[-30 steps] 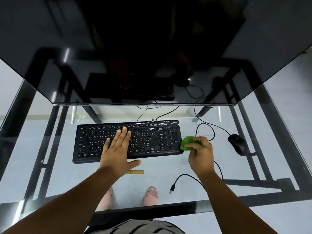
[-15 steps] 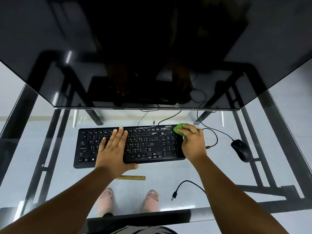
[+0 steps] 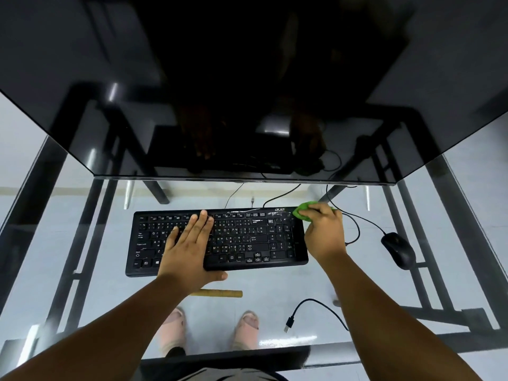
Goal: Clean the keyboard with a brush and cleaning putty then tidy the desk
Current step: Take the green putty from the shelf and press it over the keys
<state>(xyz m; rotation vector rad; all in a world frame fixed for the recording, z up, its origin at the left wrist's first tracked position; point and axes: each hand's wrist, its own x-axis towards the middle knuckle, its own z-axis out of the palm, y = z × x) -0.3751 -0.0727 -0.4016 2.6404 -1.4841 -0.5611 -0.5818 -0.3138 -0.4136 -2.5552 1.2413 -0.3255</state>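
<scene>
Glass desk [image 3: 275, 281], black kbd [image 3: 247, 237], pale floor [image 3: 24, 204]

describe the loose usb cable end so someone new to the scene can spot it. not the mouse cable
Start at the black keyboard on the glass desk and drop toward the near right edge. A black cable curls there, ending in a free USB plug. Unlike the mouse lead, it connects to nothing visible.

Dark monitor [image 3: 247, 78] loomed over glass tabletop [image 3: 82, 270]. Black mouse [image 3: 398, 250] sat far right. Loose USB cable [image 3: 310, 312] lay near front edge.
</scene>
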